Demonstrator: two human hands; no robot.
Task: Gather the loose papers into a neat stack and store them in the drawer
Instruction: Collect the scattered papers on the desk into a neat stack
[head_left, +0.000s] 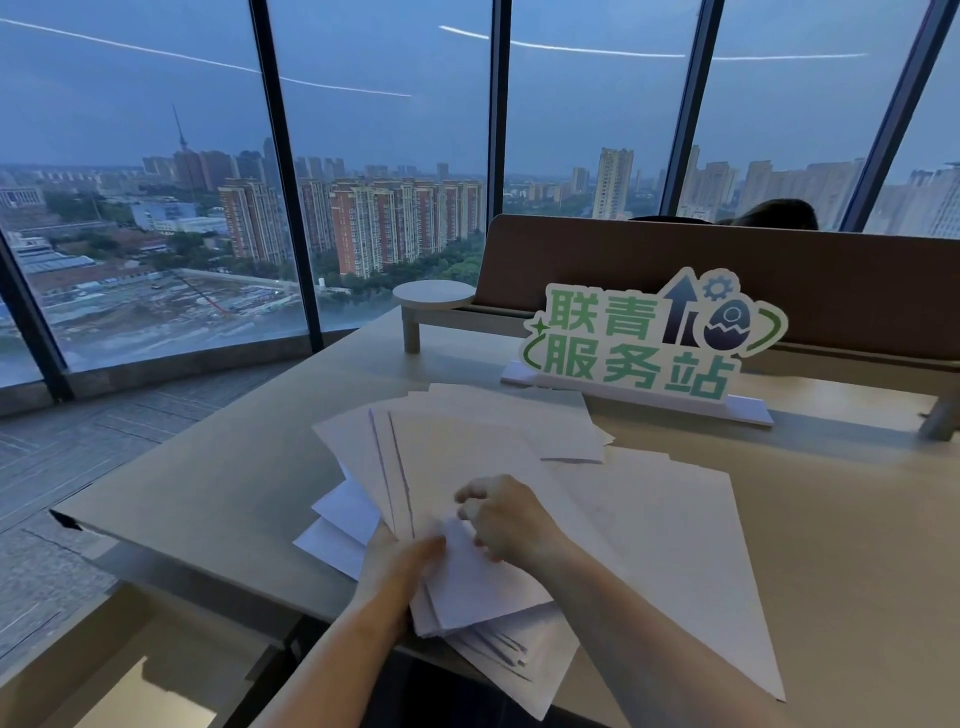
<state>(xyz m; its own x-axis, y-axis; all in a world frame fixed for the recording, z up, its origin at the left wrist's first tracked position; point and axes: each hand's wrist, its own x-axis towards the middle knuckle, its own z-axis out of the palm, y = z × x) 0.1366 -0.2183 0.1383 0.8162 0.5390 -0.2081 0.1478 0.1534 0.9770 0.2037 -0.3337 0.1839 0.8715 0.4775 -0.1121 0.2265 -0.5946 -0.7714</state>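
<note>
The left hand (397, 564) grips a fanned bundle of papers (467, 467) from beneath at the bench (218, 483) near edge; the right hand (501, 519) pinches the top sheet — more sheets lie spread beyond, before a green sign (649, 340).

Single head-worn wide-angle view, looking forward and down from close above the near edge of the desk (218, 483), across its top to the brown partition (857, 291) and the windows (389, 130) beyond.
</note>
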